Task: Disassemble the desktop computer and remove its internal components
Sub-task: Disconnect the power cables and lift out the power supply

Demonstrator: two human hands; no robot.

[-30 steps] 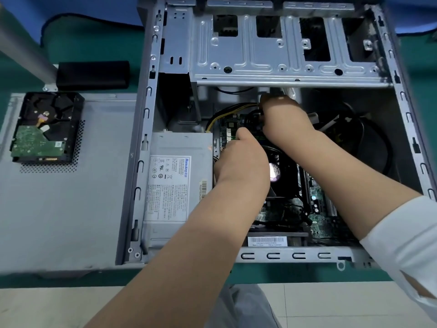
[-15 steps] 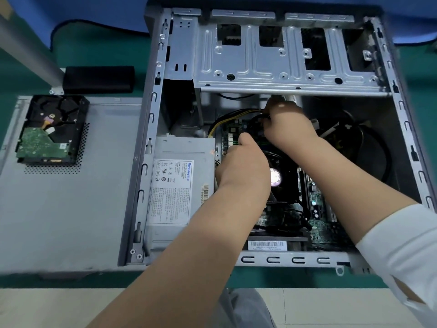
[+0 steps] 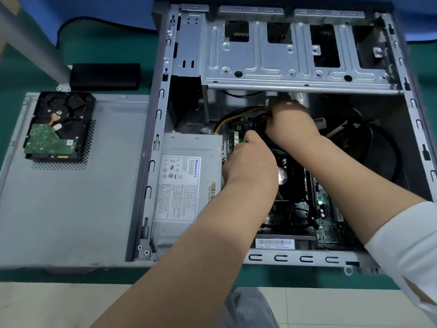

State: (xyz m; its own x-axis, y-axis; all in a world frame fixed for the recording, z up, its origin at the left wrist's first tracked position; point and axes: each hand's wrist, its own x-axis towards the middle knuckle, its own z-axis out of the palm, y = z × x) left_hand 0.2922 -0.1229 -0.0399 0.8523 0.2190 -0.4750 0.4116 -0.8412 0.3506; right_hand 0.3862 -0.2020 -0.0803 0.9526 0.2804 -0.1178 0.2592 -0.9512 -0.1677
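Little has moved since a second ago: both hands stay deep in the open computer case (image 3: 163,129).
We see our right hand (image 3: 292,125) pinching the yellow-black cable (image 3: 238,116); left hand (image 3: 250,162) fingers hidden, cannot tell. The case lies flat on green table (image 3: 104,50), drive cage (image 3: 293,50) away from us, removed hard drive (image 3: 58,126) on the side panel (image 3: 71,197) left.

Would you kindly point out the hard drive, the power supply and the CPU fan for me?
hard drive (image 3: 58,127): head view, middle of its upturned underside.
power supply (image 3: 186,183): head view, on its white label.
CPU fan (image 3: 283,177): head view, on the hub sticker.
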